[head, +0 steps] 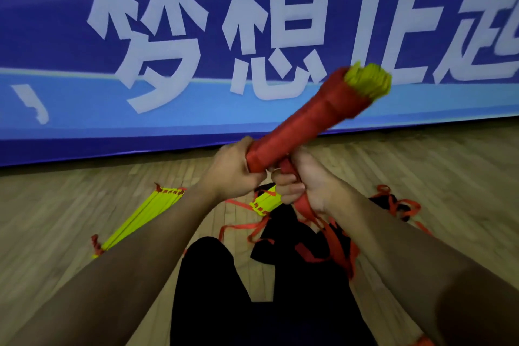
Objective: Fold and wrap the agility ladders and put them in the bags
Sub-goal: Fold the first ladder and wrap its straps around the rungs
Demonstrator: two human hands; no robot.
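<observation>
Both hands (236, 174) around one apparently strap-wrapped ladder bundle (309, 121).

Sports hall; wooden court floor (421, 166); big blue banner (56, 36)

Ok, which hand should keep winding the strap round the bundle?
The right hand, probably: it already grips the loose red strap just below the bundle. The left hand grips the bundle's near end, so it is better placed to steady it.
</observation>
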